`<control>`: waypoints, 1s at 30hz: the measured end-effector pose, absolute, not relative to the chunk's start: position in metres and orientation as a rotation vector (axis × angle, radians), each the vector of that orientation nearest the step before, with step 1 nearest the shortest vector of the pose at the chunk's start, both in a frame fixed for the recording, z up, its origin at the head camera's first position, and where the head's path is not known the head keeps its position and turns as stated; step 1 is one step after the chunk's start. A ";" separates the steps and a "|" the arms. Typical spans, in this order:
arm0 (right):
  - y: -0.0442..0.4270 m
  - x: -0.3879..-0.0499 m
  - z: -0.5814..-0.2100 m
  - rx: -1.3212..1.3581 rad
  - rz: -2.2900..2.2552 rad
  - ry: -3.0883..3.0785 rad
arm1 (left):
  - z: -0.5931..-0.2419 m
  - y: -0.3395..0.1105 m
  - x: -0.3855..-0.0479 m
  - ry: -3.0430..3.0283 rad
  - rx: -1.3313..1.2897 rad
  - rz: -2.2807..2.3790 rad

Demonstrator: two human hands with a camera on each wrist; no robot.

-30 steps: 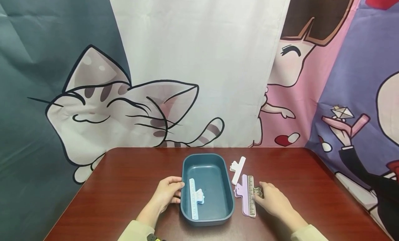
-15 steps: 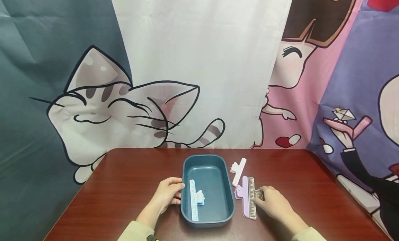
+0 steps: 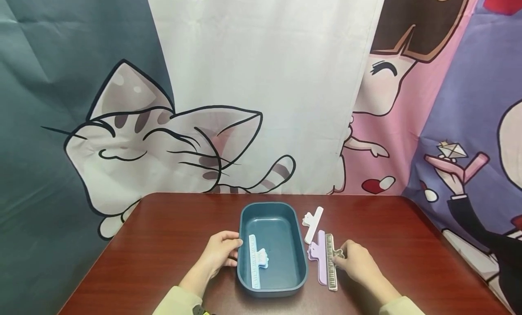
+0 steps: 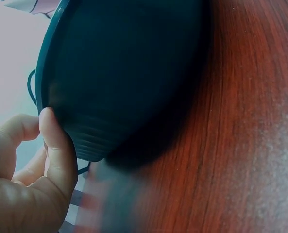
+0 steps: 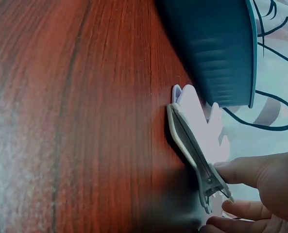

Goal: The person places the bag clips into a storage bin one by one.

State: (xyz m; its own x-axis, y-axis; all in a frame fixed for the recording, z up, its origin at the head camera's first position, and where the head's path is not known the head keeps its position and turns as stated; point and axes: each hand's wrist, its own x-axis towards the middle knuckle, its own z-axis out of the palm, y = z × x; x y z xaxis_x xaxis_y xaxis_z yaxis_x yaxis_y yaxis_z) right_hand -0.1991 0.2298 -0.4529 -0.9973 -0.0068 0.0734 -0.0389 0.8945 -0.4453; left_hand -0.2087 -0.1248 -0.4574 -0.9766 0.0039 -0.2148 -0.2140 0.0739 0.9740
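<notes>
A dark teal bin [image 3: 272,290] stands on the table with a light blue clip [image 3: 254,263] lying in its left part. My left hand [image 3: 218,254] grips the bin's left rim [image 4: 42,82] between thumb and fingers. Right of the bin, my right hand [image 3: 360,265] pinches the handle of a grey-and-gold clip [image 3: 331,265], seen edge-on as a grey clip [image 5: 192,145] in the right wrist view. Just left of it lies a purple clip [image 3: 321,258]. A white clip [image 3: 313,224] lies farther back.
The reddish-brown wooden table [image 3: 175,229] carries the bin and clips. Behind its back edge hangs a printed cloth [image 3: 261,88] with a cat and figures.
My right fingers have closed on the grey-and-gold clip's handle, and that clip has shifted slightly down and right, away from the purple one. My left hand stays on the rim.
</notes>
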 end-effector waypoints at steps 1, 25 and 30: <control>0.230 -0.199 -0.453 0.022 0.720 -2.991 | -0.457 -0.125 -0.209 2.177 -0.213 2.024; 0.237 -0.207 -0.448 -0.042 0.948 -2.978 | -0.458 -0.123 -0.209 2.171 -0.242 2.037; 0.237 -0.209 -0.451 -0.076 1.023 -2.954 | -0.457 -0.124 -0.209 2.175 -0.250 2.036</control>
State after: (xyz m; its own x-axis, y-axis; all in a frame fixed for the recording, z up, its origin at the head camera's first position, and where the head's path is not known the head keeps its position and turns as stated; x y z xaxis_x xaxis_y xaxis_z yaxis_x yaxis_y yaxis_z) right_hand -0.2090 0.2374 -0.4514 -0.9987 0.0507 -0.0023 0.0413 0.7848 -0.6183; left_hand -0.2086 -0.1237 -0.4566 -0.9746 -0.0181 -0.2234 -0.2241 0.0642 0.9725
